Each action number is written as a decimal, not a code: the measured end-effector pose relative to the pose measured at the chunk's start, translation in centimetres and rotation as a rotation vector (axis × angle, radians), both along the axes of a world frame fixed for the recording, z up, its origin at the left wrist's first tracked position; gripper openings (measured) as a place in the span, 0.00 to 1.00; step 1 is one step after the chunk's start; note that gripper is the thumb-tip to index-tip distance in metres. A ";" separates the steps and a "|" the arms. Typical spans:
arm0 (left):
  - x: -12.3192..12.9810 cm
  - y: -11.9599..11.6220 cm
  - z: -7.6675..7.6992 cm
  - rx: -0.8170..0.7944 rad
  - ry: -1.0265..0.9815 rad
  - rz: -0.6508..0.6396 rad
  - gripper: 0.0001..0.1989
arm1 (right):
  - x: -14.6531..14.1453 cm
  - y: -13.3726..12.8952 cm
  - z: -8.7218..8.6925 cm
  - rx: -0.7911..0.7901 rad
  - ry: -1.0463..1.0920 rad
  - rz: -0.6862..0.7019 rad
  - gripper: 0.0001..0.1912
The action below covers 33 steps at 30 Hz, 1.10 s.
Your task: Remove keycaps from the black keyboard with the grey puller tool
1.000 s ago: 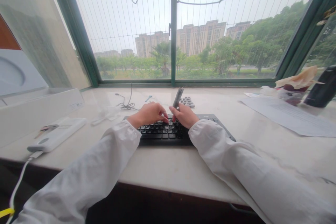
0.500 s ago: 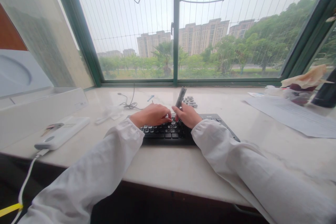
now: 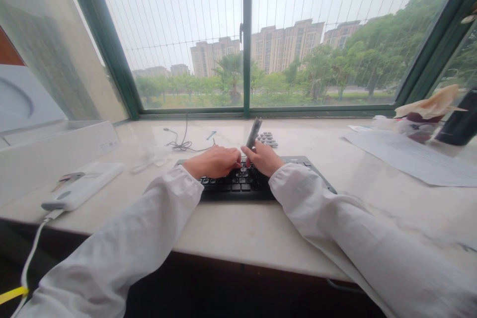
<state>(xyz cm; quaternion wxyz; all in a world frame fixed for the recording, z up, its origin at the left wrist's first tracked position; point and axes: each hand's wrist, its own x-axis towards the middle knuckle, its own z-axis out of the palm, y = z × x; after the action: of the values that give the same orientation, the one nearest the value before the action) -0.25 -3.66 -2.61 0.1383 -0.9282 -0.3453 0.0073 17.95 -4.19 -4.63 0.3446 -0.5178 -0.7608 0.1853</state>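
Note:
A black keyboard [image 3: 242, 188] lies on the pale marble counter [image 3: 223, 223], partly hidden under both hands. My left hand [image 3: 216, 161] is over its left and middle keys, fingers curled down; what they hold, if anything, is too small to make out. Close beside it, my right hand [image 3: 266, 159] grips a dark grey, slim tool [image 3: 254, 132] that points up and away, its lower end hidden by the fingers. Several loose keycaps [image 3: 267, 139] sit just behind the keyboard. Some keys in the middle look bare or different from the flat ones in front.
A white power bank [image 3: 91, 184] with keys on it and a white cable [image 3: 33, 251] is at the left, near a white box [image 3: 55, 159]. A thin black cable [image 3: 182, 145] lies behind my left hand. Papers [image 3: 413, 156] and a dark bottle [image 3: 460, 119] are at the right.
The view has shifted slightly. My left fingertips have moved a little up the keyboard, closer to my right fingers. The tool remains in my right hand.

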 end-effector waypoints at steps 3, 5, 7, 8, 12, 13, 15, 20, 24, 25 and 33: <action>0.0 -0.1 0.1 -0.008 -0.006 0.001 0.13 | 0.0 0.1 0.0 0.001 -0.016 -0.008 0.12; 0.1 -0.1 0.1 -0.015 -0.009 0.009 0.13 | 0.1 0.2 -0.1 0.005 -0.032 -0.011 0.12; 0.1 -0.1 0.0 -0.017 -0.010 0.018 0.12 | 0.1 0.2 -0.1 0.007 -0.043 -0.010 0.12; 0.1 -0.1 0.0 -0.016 -0.010 0.022 0.12 | 0.1 0.2 -0.1 0.007 -0.046 -0.010 0.12; 0.1 -0.1 -0.1 -0.009 -0.004 0.025 0.12 | 0.1 0.2 -0.1 0.000 -0.053 -0.007 0.12; 0.1 -0.1 -0.1 -0.004 -0.001 0.023 0.11 | 0.1 0.2 -0.1 -0.003 -0.053 -0.008 0.11; 0.1 -0.1 -0.1 0.006 0.003 0.017 0.11 | 0.1 0.2 -0.1 -0.004 -0.053 -0.010 0.10; 0.1 -0.1 -0.1 0.020 0.010 0.018 0.10 | 0.0 0.1 -0.2 -0.007 -0.035 0.012 0.09; 0.1 0.0 -0.1 0.013 0.003 0.034 0.12 | -0.1 0.2 -0.4 0.001 -0.005 0.027 0.09; 0.1 0.0 -0.1 0.013 -0.001 0.037 0.12 | -0.1 0.3 -0.4 0.005 0.003 0.029 0.09; 0.2 -0.8 1.0 -0.002 -0.068 0.054 0.11 | -0.4 0.3 -0.7 0.040 0.006 0.004 0.10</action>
<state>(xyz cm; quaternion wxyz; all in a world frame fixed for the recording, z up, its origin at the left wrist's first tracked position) -0.09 -4.48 -1.65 0.1254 -0.9184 -0.3748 -0.0200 17.52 -3.87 -5.34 0.3567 -0.5087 -0.7644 0.1722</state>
